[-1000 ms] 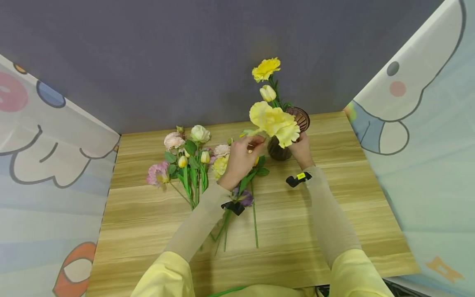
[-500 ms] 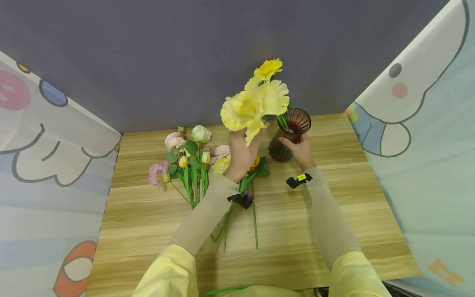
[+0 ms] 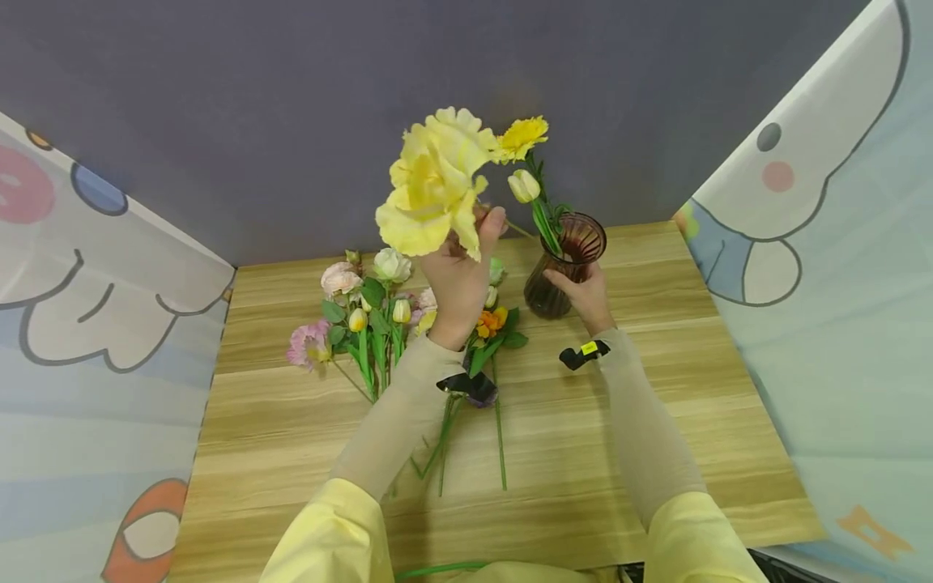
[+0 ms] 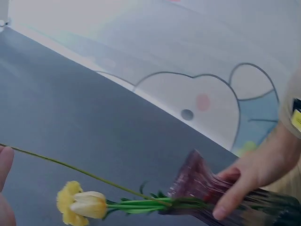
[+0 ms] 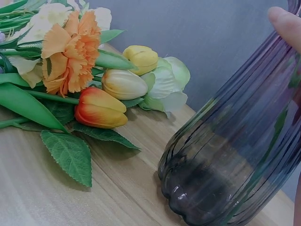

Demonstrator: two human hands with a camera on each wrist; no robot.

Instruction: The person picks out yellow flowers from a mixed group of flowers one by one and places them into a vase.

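Observation:
My left hand (image 3: 459, 295) pinches the stem of a large pale yellow flower (image 3: 430, 186) above the back of the table. In the left wrist view, that long thin stem (image 4: 84, 173) slants into the vase's mouth. My right hand (image 3: 590, 298) grips the neck of a purple-brown ribbed glass vase (image 3: 547, 291). The vase leans, its base on the table in the right wrist view. A cream tulip (image 3: 524, 185) and a bright yellow ruffled flower (image 3: 521, 138) stand in it, leaning left. The far end of the pinched stem is hard to see inside the glass.
Left of the vase lie loose artificial flowers: a white rose (image 3: 392, 265), a pink rose (image 3: 341, 278), a purple-pink flower (image 3: 309, 343) and an orange flower (image 3: 491, 322). A grey wall (image 3: 291, 129) rises behind the wooden table (image 3: 583, 486). Printed cartoon panels flank both sides.
My left hand has risen and shifted left, taking the large yellow bloom up and away from the vase's mouth. My right hand stays on the vase.

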